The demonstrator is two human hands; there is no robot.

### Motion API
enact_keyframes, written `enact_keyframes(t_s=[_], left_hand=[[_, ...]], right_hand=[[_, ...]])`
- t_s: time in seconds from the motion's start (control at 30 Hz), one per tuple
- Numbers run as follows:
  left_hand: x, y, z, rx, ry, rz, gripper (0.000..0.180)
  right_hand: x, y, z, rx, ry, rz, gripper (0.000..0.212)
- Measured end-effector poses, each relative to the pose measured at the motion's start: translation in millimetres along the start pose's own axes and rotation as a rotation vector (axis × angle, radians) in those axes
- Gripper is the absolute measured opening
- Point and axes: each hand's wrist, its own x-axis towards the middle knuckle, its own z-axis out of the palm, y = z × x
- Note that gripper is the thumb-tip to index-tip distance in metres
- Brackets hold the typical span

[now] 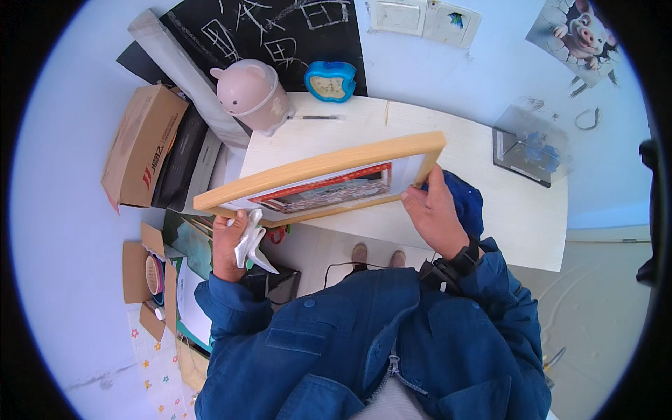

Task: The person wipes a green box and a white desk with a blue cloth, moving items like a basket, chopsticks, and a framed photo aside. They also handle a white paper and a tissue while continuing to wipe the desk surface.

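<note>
A picture frame (323,164) of light wood is held tilted above the near edge of the white desk. Behind its front lies a printed picture with a red border and a white surround. My left hand (228,246) is closed on the lower left corner, a crumpled white tissue (249,239) also tucked in its grip. At the opposite end, my right hand (442,218) grips the right side, thumb on the front and the other fingers mostly hidden. Just beyond that hand, a dark blue cloth item (467,201) rests on the desk.
On the white desk (521,227) stand a pink bear-shaped bin (253,98), a blue apple-shaped object (330,82), a pen (313,117) and a clear-and-black stand (521,157). Cardboard boxes (140,143) and a white roll (185,77) lean at left. An open carton (133,269) sits below.
</note>
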Motion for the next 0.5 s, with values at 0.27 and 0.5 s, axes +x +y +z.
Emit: enact_keyframes(t_s=[0.27,0.5], left_hand=[[-8.2,-20.4,-45.8,-0.053,0.128,0.01,0.034],[-4.3,-31.2,-57.8,-0.107,0.116,0.071,0.035]], right_hand=[[-5.0,9.8,9.6,-0.076,-0.142,-0.024,0.064],[-24.4,45.6,-42.4,-1.081,0.039,-0.143,0.054]])
